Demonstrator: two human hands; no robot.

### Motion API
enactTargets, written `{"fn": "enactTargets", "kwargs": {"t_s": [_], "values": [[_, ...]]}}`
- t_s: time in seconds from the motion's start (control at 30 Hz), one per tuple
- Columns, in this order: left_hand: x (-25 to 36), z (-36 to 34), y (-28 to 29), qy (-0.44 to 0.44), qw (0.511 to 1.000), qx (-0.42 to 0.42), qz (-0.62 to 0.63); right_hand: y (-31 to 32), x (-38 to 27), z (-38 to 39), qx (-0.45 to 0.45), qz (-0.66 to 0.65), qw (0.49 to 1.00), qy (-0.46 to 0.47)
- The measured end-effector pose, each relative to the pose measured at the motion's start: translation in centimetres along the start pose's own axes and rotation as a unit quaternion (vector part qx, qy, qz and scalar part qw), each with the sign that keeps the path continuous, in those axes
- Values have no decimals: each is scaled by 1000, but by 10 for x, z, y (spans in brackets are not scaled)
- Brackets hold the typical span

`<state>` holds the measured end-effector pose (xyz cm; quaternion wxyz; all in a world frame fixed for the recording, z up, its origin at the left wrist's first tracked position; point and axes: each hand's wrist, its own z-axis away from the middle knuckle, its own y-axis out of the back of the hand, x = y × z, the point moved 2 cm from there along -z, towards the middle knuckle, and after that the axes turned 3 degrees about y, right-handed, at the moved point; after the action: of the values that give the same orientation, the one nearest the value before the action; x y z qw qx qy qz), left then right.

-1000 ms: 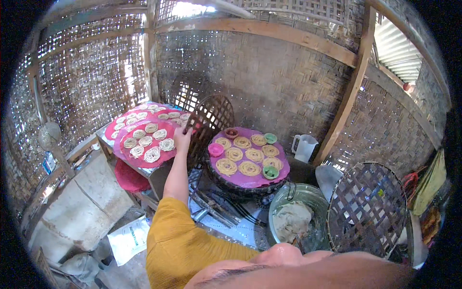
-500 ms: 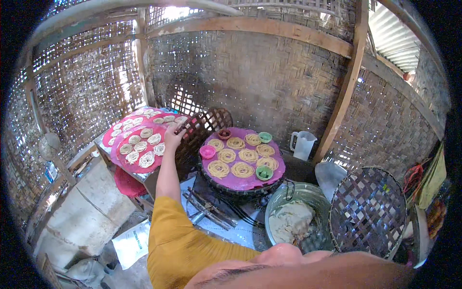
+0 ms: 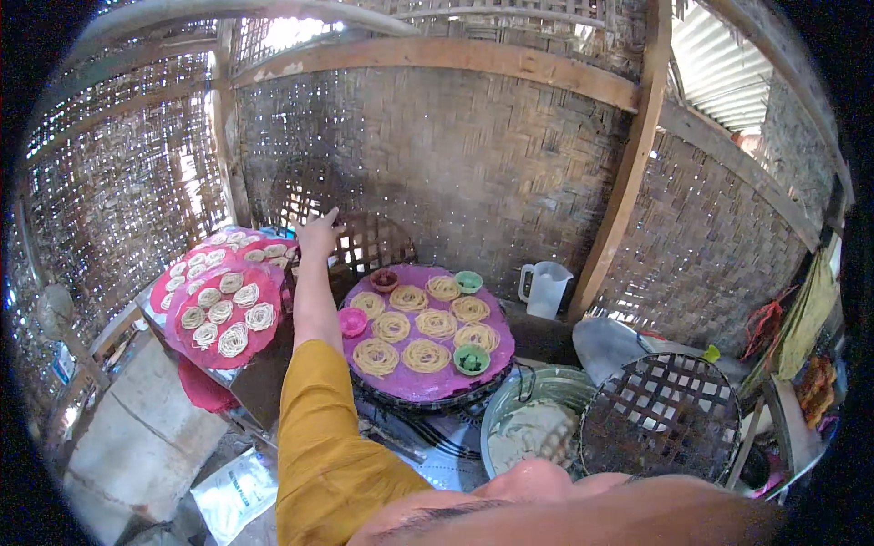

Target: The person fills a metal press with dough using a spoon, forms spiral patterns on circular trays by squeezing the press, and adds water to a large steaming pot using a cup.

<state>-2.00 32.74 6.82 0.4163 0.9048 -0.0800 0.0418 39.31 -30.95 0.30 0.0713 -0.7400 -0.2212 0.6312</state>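
Observation:
My left arm, in a mustard-yellow sleeve, stretches forward. At its end, my left hand (image 3: 318,234) is open, thumb and fingers apart, in front of a dark openwork woven tray (image 3: 378,238) that leans by the wall. Whether the fingertips touch the tray, I cannot tell. Right of that arm, a round pink-purple sheet (image 3: 401,330) on a dark woven base carries several coiled noodle nests (image 3: 426,357). Small bowls sit among the nests: a pink bowl (image 3: 352,320), two green bowls and a reddish-brown bowl (image 3: 384,279). My right hand is out of sight.
Paler noodle nests (image 3: 233,339) lie on red-pink sheets on a stand at left. At right are a tub of pale dough (image 3: 534,432), another dark woven tray (image 3: 663,423) and a translucent jug (image 3: 546,289). Woven bamboo walls and a wooden post (image 3: 628,173) enclose the space.
My left hand has spread its fingers and come off the woven tray's edge, which it was at before. The whole view has shifted, with the stand and sheets lower and further left.

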Motion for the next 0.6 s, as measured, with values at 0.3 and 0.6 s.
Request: {"fn": "enactTargets", "kwargs": {"t_s": [0.3,0.6], "values": [[82,14,-20,-134,969,-194,75,-20,-1,-12,-95,7,993,69],[86,39,-50,-168,944,-284,-18,-3,18,-21,-87,-44,993,65]]}}
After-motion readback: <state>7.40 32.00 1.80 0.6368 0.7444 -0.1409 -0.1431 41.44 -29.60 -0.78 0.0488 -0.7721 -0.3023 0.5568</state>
